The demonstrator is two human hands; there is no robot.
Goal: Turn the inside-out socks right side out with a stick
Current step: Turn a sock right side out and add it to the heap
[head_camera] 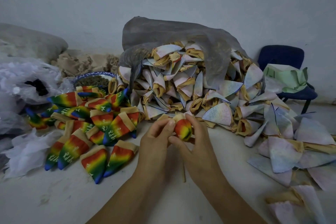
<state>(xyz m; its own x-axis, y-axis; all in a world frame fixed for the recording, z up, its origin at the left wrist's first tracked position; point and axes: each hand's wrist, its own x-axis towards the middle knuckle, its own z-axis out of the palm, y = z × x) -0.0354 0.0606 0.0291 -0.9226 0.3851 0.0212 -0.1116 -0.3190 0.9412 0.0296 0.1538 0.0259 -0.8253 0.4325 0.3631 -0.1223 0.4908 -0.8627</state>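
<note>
Your left hand (154,138) and right hand (197,142) both pinched the sock (182,130) atop the stick (184,172) between your wrists; too hard a push might have pierced its toe.

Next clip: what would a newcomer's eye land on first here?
First, the heap of pale inside-out socks spilling from a grey bag at centre right. Then the bright rainbow socks scattered on the left. In the foreground, the left hand and right hand grip a bunched rainbow sock, with a stick showing below between the wrists.
</note>
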